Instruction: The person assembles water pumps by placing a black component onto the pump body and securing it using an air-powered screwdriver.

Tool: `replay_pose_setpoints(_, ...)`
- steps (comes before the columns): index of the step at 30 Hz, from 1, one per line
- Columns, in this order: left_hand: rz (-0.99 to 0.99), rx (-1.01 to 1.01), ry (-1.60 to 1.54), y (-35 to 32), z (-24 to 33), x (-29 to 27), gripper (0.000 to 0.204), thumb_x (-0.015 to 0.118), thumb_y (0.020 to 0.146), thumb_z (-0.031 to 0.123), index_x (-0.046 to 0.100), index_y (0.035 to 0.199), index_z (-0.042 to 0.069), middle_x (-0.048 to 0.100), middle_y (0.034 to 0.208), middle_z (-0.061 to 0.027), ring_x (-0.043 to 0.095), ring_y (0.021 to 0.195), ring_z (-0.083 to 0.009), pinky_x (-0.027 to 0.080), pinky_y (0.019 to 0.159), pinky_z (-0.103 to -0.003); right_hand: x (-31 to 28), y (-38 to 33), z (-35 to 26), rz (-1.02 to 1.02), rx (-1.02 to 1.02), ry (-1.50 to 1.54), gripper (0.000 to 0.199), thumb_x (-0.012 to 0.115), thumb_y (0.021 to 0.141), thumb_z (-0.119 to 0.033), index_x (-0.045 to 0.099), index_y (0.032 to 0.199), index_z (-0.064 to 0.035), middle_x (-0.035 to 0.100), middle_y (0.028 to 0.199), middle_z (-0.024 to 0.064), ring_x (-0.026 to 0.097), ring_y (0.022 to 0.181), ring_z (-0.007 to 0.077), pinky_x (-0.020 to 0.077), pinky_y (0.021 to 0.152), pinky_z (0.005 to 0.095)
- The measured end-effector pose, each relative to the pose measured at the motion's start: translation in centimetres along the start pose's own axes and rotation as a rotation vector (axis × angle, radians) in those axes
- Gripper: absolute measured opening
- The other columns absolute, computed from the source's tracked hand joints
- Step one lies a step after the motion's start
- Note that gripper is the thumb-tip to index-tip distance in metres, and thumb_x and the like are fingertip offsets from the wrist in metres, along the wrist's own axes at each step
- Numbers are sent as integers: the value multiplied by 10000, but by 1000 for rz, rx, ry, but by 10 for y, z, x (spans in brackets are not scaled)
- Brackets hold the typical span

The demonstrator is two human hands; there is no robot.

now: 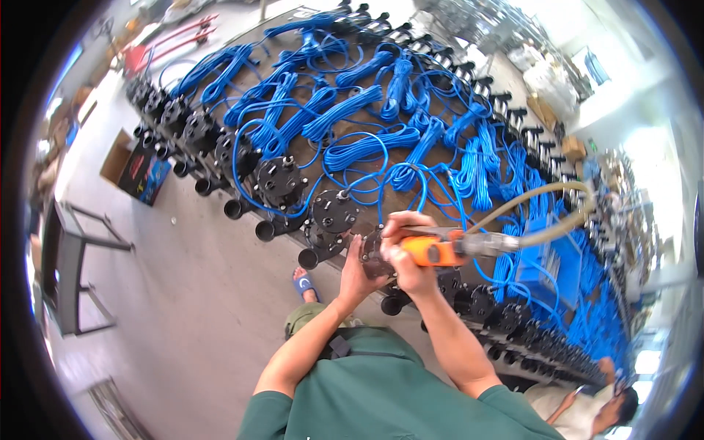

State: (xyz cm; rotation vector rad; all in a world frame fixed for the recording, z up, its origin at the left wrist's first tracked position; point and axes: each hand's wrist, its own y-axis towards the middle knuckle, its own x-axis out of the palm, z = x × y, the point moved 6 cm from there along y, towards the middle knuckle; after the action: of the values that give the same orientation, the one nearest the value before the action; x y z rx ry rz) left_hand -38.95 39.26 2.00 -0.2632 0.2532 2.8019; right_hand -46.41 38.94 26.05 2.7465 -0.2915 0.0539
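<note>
My right hand (pixel 408 253) is wrapped round an orange air screwdriver (pixel 433 251), whose metal end joins a yellowish air hose (pixel 557 189) looping off to the right. The tool's tip is hidden by my hands. Just left of it, my left hand (pixel 358 277) grips the side of a black pump housing (pixel 372 246) at the table's near edge. To the left stands another black pump housing (pixel 336 213), with screws on its round top and a short pipe jutting toward me. Blue cable (pixel 271 209) runs from the neighbouring units onto the table.
Coiled blue cable bundles (pixel 345 114) cover the brown tabletop (pixel 312 176), and rows of black units line both edges. A blue bin (pixel 546 253) sits to the right. Left on the floor are an open carton (pixel 136 167) and a dark metal stand (pixel 77 257). Another person (pixel 587 407) is at lower right.
</note>
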Motion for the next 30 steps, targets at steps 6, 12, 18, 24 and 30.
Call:
replay_pose_setpoints(6, 36, -155, 67, -9, -2, 9, 1055, 875, 602, 151, 268, 1448, -18, 584, 1257, -257, 609, 1142, -414, 477, 976, -457, -95, 2, -39, 394, -232, -76, 325, 585, 823, 61, 572, 1135, -27, 601, 899, 37, 580, 734, 90, 500, 636, 239)
replay_pose_setpoints(12, 76, -92, 268, -14, 13, 10, 730, 900, 675, 258, 464, 1182, -34, 706, 950, -180, 706, 863, -313, 542, 814, -430, -107, 4, 12, 366, -163, -67, 188, 615, 746, 35, 617, 930, 2, 628, 829, 42, 596, 731, 101, 481, 617, 256)
replay_pose_setpoints(18, 75, -25, 331, -5, 13, 7, 697, 903, 664, 323, 497, 1115, -19, 710, 925, -169, 713, 869, -331, 553, 776, -423, -96, 3, 10, 295, -206, -275, 203, 624, 733, 29, 663, 932, 28, 647, 726, 44, 634, 679, 119, 517, 639, 283)
replay_pose_setpoints(24, 110, -52, 229, -7, 21, 0, 751, 903, 660, 247, 448, 1189, -32, 696, 961, -170, 691, 872, -334, 544, 809, -422, -95, -2, -63, 281, -392, -106, 295, 612, 779, 51, 648, 1071, 21, 667, 972, 90, 636, 805, 123, 515, 703, 271)
replay_pose_setpoints(30, 26, -181, 186, -65, 22, 23, 580, 803, 757, 117, 502, 1230, -31, 578, 1163, -203, 603, 1025, -329, 481, 890, -447, -109, -69, -218, 391, -346, -254, 307, 602, 844, -13, 542, 1143, 19, 624, 1021, 100, 579, 732, 111, 501, 624, 263)
